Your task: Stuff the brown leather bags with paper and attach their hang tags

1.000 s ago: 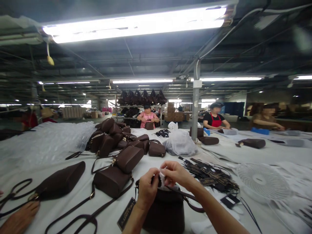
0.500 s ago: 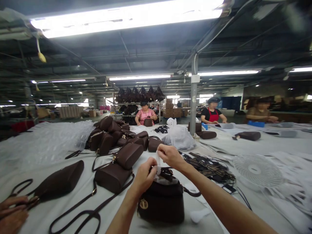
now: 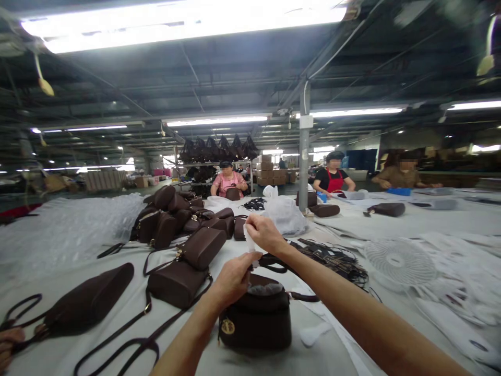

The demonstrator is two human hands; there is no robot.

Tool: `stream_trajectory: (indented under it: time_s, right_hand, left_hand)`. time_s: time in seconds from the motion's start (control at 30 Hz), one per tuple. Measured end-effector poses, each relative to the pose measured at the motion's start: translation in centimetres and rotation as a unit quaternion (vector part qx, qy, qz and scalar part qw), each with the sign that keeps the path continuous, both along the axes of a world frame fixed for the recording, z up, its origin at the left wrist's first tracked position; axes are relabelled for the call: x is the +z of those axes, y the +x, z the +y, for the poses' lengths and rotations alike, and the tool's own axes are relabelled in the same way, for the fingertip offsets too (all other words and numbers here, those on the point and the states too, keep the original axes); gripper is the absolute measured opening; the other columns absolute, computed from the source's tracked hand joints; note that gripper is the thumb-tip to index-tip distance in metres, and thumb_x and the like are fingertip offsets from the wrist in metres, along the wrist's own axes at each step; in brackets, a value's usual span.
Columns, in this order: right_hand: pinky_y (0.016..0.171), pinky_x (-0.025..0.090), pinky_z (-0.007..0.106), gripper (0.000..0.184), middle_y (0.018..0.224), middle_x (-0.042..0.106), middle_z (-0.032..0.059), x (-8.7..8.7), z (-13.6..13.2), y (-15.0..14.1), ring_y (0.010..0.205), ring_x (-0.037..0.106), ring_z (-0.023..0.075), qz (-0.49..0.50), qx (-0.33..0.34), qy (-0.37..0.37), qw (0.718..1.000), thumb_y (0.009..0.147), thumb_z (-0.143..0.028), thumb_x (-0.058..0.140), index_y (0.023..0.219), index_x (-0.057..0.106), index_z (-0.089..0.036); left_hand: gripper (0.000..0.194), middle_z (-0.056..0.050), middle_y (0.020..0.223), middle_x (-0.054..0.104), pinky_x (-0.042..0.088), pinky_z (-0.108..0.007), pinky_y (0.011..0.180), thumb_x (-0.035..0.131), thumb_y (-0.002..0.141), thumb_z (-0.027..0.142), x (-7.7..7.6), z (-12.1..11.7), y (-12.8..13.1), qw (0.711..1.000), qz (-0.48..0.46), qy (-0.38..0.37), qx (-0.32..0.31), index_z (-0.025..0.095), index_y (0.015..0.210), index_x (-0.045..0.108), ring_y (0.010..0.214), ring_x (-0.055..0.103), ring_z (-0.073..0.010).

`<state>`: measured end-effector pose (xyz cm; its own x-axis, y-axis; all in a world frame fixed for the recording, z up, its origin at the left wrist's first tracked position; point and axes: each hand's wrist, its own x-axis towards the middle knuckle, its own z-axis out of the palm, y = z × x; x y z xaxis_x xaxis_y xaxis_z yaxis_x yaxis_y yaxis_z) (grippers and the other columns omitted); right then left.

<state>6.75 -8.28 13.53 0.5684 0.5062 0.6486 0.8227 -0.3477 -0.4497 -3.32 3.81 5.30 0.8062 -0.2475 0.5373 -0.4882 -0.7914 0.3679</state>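
A dark brown handbag (image 3: 256,325) with a round gold emblem stands upright on the table below my hands. My right hand (image 3: 265,235) pinches a thin strip of white wrapping paper (image 3: 249,241) above the bag. Closed over the bag's top edge, my left hand (image 3: 234,275) grips a dark strap (image 3: 276,261), which loops out to the right of its fingers. The strip's lower end meets the left fingertips. Clear plastic (image 3: 266,288) shows at the bag's top. My left palm and exact grip are partly hidden.
Brown handbags (image 3: 168,214) are heaped at the left, beside bubble wrap (image 3: 66,224). Black tags (image 3: 332,261) and a white fan (image 3: 399,261) lie at the right. Another person's hand (image 3: 10,342) holds a bag's strap at far left. Several people work beyond the table.
Both hands have risen slightly above the bag, lifting the dark strap loop. More of the white strip shows between them. The view has shifted a little, and the neighbour's hand has moved left.
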Motion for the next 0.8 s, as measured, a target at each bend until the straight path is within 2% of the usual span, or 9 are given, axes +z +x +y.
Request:
stream_trajectory:
  time_s: [0.17, 0.23, 0.3, 0.43, 0.53, 0.6, 0.67, 0.73, 0.8]
  right_hand:
    - [0.057, 0.043, 0.023, 0.023, 0.088, 0.066, 0.0061, 0.2, -1.4, 0.4, 0.068, 0.061, 0.0152, 0.197, 0.047, -0.061, 0.977, 0.087, -0.027, 0.049, 0.105, 0.055, -0.015]
    - [0.06, 0.044, 0.025, 0.042, 0.101, 0.065, 0.0103, 0.2, -2.5, 0.0, 0.079, 0.062, 0.0194, 0.168, 0.047, -0.13, 0.976, 0.083, -0.044, 0.058, 0.112, 0.055, -0.014]
    - [0.06, 0.041, 0.026, 0.053, 0.096, 0.067, 0.01, 0.0, -3.4, -0.7, 0.08, 0.061, 0.022, 0.103, 0.063, -0.233, 0.965, 0.075, -0.056, 0.065, 0.105, 0.06, -0.014]
    - [0.057, 0.033, 0.025, 0.03, 0.08, 0.068, 0.0051, -0.5, -3.9, -2.4, 0.072, 0.059, 0.0187, 0.004, 0.096, -0.347, 0.933, 0.078, -0.043, 0.063, 0.09, 0.068, -0.016]
    - [0.059, 0.033, 0.025, 0.019, 0.086, 0.069, 0.0075, -0.7, -3.5, -2.7, 0.078, 0.06, 0.0191, -0.042, 0.072, -0.358, 0.93, 0.078, -0.03, 0.06, 0.085, 0.07, -0.016]
    - [0.058, 0.033, 0.025, 0.015, 0.079, 0.068, 0.0077, -0.9, -3.4, -2.2, 0.074, 0.059, 0.0181, -0.021, 0.061, -0.352, 0.934, 0.076, -0.026, 0.058, 0.074, 0.068, -0.015]
    - [0.053, 0.033, 0.024, 0.016, 0.065, 0.063, 0.0044, -1.3, -3.3, -1.6, 0.063, 0.056, 0.0149, 0.065, 0.081, -0.326, 0.94, 0.076, -0.023, 0.054, 0.064, 0.06, -0.015]
    - [0.048, 0.032, 0.022, 0.012, 0.06, 0.059, 0.0007, -2.1, -3.3, -1.1, 0.053, 0.053, 0.0123, 0.205, 0.133, -0.282, 0.928, 0.075, -0.022, 0.05, 0.066, 0.055, -0.016]
    - [0.044, 0.032, 0.021, 0.006, 0.061, 0.058, -0.0015, -2.9, -3.4, -0.9, 0.047, 0.051, 0.0115, 0.334, 0.178, -0.232, 0.896, 0.074, -0.022, 0.047, 0.072, 0.051, -0.017]
  left_hand:
    - [0.047, -0.004, 0.121, 0.064, 0.043, -0.032, 0.099, 0.049, 0.079, 0.005, 1.5, 1.6, -0.2, 0.998, 0.06, -0.012, -0.028, 0.022, 0.122, 0.056, 0.111, 0.058, -0.0201]
    - [0.052, -0.005, 0.121, 0.063, 0.043, -0.033, 0.098, 0.05, 0.079, 0.007, 2.2, 2.1, -0.1, 0.998, 0.058, -0.015, -0.01, 0.024, 0.128, 0.051, 0.109, 0.058, -0.0203]
    - [0.062, -0.004, 0.113, 0.065, 0.045, -0.032, 0.092, 0.051, 0.08, 0.008, 2.7, 2.4, 0.0, 0.998, 0.058, -0.029, 0.008, 0.025, 0.138, 0.039, 0.1, 0.061, -0.019]
    - [0.08, 0.0, 0.091, 0.066, 0.048, -0.028, 0.082, 0.053, 0.079, 0.008, 3.7, 3.1, 0.2, 0.997, 0.079, -0.005, 0.0, 0.023, 0.149, 0.016, 0.083, 0.062, -0.0159]
    - [0.074, -0.006, 0.108, 0.065, 0.047, -0.033, 0.089, 0.059, 0.079, 0.014, 3.9, 3.3, -1.1, 1.0, -0.005, 0.019, 0.013, 0.022, 0.146, 0.028, 0.097, 0.061, -0.019]
    - [0.049, -0.01, 0.113, 0.063, 0.047, -0.035, 0.091, 0.055, 0.084, 0.015, 3.1, 2.8, -2.5, 0.988, -0.14, 0.01, 0.063, 0.018, 0.132, 0.046, 0.102, 0.058, -0.0207]
    - [0.026, -0.01, 0.098, 0.065, 0.049, -0.033, 0.085, 0.045, 0.089, 0.012, 1.3, 1.7, -4.0, 0.967, -0.238, 0.012, 0.085, 0.015, 0.11, 0.058, 0.091, 0.06, -0.019]
    - [0.021, -0.007, 0.09, 0.066, 0.051, -0.03, 0.078, 0.044, 0.088, 0.01, -1.1, 0.2, -4.9, 0.976, -0.199, 0.072, 0.043, 0.016, 0.102, 0.059, 0.083, 0.061, -0.0176]
    - [0.031, -0.01, 0.106, 0.065, 0.051, -0.035, 0.087, 0.054, 0.084, 0.013, -3.3, -1.1, -5.0, 0.984, -0.104, 0.137, 0.039, 0.015, 0.115, 0.054, 0.097, 0.061, -0.0219]
